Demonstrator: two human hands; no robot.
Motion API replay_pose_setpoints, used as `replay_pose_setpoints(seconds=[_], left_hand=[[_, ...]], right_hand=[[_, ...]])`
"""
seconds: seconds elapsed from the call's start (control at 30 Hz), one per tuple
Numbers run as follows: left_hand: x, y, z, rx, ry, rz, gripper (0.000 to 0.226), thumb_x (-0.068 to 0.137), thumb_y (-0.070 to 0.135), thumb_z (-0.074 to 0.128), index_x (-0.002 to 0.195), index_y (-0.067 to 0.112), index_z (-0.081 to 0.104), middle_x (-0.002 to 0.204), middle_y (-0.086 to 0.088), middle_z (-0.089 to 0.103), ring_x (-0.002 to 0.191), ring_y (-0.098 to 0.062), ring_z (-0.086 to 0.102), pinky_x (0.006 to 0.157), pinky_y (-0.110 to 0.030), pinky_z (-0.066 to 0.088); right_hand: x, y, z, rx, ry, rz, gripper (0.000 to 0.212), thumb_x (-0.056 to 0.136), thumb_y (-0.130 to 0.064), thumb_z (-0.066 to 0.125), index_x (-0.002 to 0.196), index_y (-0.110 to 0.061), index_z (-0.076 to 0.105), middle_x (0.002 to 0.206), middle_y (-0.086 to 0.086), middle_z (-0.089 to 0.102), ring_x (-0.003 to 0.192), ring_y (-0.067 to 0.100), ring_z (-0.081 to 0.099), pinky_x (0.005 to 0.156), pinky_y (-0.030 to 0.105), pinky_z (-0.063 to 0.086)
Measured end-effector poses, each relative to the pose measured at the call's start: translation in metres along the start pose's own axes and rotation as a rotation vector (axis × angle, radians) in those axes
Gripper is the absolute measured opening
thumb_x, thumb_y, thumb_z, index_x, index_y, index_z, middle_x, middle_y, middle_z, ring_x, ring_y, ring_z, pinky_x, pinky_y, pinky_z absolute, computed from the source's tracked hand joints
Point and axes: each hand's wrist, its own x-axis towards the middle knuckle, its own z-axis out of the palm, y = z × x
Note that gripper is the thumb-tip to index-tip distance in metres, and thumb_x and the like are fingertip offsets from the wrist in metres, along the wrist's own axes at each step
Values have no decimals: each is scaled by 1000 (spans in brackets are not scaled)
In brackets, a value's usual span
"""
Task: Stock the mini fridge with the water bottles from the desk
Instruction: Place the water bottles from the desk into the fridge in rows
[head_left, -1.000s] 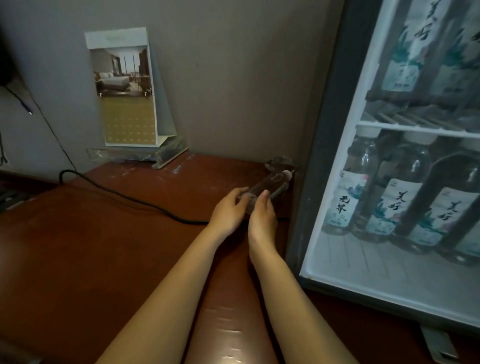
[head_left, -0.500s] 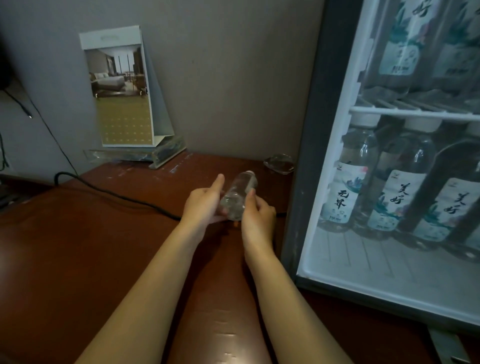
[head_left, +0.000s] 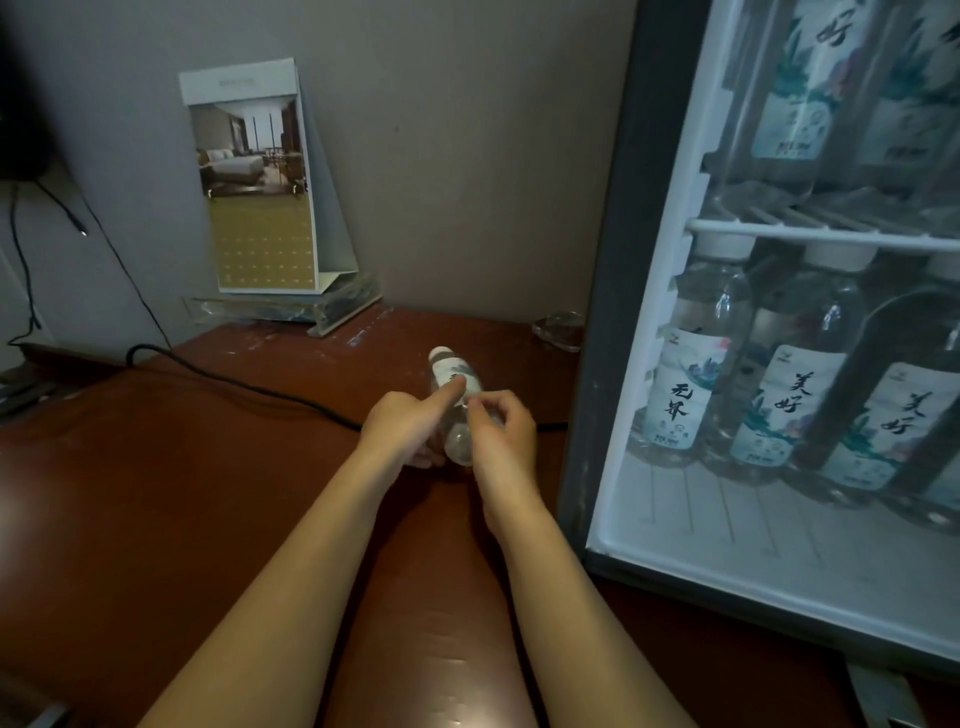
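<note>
A clear water bottle (head_left: 453, 378) with a white cap and a white label is held tilted over the brown desk (head_left: 156, 467), cap pointing away from me. My left hand (head_left: 410, 427) grips its left side, the index finger stretched along the label. My right hand (head_left: 503, 425) curls round its lower right side. The mini fridge (head_left: 613, 312) stands at the right with its inside showing. Several labelled water bottles (head_left: 691, 364) stand on its floor and more on the wire shelf (head_left: 810, 236) above.
A black cable (head_left: 244, 382) runs across the desk from the left to the fridge. A standing card with a room photo (head_left: 260, 182) leans on the wall at the back. A glass ashtray (head_left: 560, 328) lies beside the fridge.
Both hands have drawn the bottle back from beside the fridge toward the desk's middle and lifted it. It has turned so the label faces up.
</note>
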Motion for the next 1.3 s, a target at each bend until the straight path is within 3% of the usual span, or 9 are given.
replay_pose_setpoints(seconds=[0.1, 0.23, 0.4, 0.47, 0.53, 0.63, 0.77, 0.97, 1.3], left_hand=[[4, -2, -3, 117, 125, 78, 61, 78, 65, 55, 56, 8, 64, 40, 0, 59, 40, -13, 61, 47, -27, 53], [10, -8, -9, 57, 224, 116, 65, 75, 65, 57, 73, 2, 67, 71, -8, 70, 66, -21, 68, 65, -39, 59], [5, -2, -18, -556, -58, 38, 35, 79, 44, 68, 97, 14, 60, 98, -7, 70, 93, -23, 67, 71, -33, 55], [3, 1, -23, -775, -239, 57, 42, 73, 36, 72, 108, 19, 56, 107, -10, 68, 100, -28, 64, 83, -42, 53], [1, 3, -31, -854, -363, 123, 51, 67, 30, 77, 112, 22, 54, 102, -9, 70, 95, -27, 66, 78, -41, 54], [-6, 10, -41, -798, -432, 288, 57, 60, 31, 82, 110, 21, 59, 98, -5, 72, 92, -22, 68, 71, -35, 57], [-16, 23, -45, -716, -438, 462, 71, 42, 40, 90, 101, 16, 58, 93, -3, 73, 88, -18, 70, 69, -31, 57], [-35, 33, -39, -488, -410, 559, 43, 56, 29, 75, 94, 20, 59, 85, 2, 71, 84, -14, 67, 69, -25, 54], [-102, 31, -47, -385, -372, 547, 36, 61, 33, 77, 92, 23, 63, 90, -4, 69, 88, -21, 65, 78, -34, 53]], right_hand=[[-1, 2, 1, 65, -42, 31, 26, 84, -1, 58, 96, -21, 48, 104, 1, 54, 90, 15, 58, 62, 18, 48], [-1, 5, 2, 45, -101, 35, 54, 76, -1, 65, 112, -28, 37, 109, -5, 45, 93, 11, 52, 78, 30, 51], [-3, 10, 1, -55, -273, -26, 80, 71, 4, 64, 129, -34, 25, 126, -6, 38, 105, 7, 46, 73, 19, 47], [-6, 12, 3, -101, -326, -51, 89, 65, 6, 64, 132, -35, 23, 134, 0, 40, 118, 16, 45, 87, 30, 50], [-10, 15, 8, -243, -315, -162, 91, 63, -3, 69, 134, -35, 22, 136, 3, 41, 126, 22, 42, 101, 43, 43], [-15, 18, 15, -394, -260, -293, 92, 62, -29, 80, 132, -38, 21, 135, -4, 45, 126, 18, 43, 105, 42, 40], [-19, 18, 15, -415, -193, -299, 71, 60, -45, 80, 105, -35, 27, 106, -6, 60, 94, 15, 62, 75, 37, 56], [-21, 11, 0, -459, -200, -207, 58, 68, -29, 75, 102, -29, 28, 78, -13, 52, 62, 1, 53, 48, 18, 46], [-76, -6, -21, -543, -262, -95, 62, 66, -33, 79, 108, -25, 35, 110, 2, 60, 95, 23, 64, 74, 40, 59]])
